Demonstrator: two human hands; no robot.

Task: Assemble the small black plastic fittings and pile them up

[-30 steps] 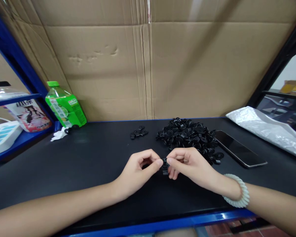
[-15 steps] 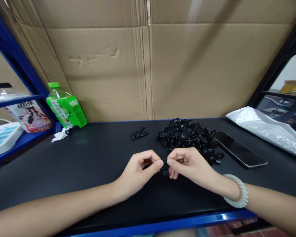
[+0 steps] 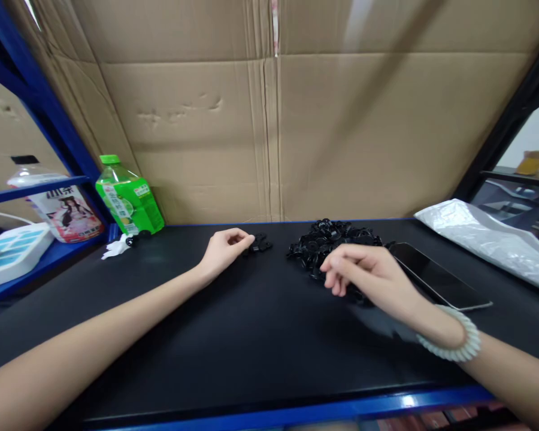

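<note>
My left hand [image 3: 227, 251] is at the small group of black parts [image 3: 261, 244] towards the back of the black table [image 3: 233, 347]. Its thumb and forefinger are pinched together beside these parts; whatever is between the fingertips is too small to make out. Over the front of the large pile of black plastic parts [image 3: 317, 242] hovers my right hand [image 3: 368, 278], wearing a pale coiled band on the wrist. Its fingers are curled and close together, slightly blurred, and I cannot make out anything in them.
A dark phone [image 3: 435, 272] lies right of the pile, with a silvery bag [image 3: 507, 245] beyond it. At the back left stand a green bottle [image 3: 132, 200] and white tissue [image 3: 115, 246]. Cardboard [image 3: 197, 137] walls the rear; a blue frame [image 3: 67, 114] rises at left.
The hands have moved apart. My left hand went back and left to the small group; my right hand moved right, over the pile. The black part formerly between them is no longer visible there.
</note>
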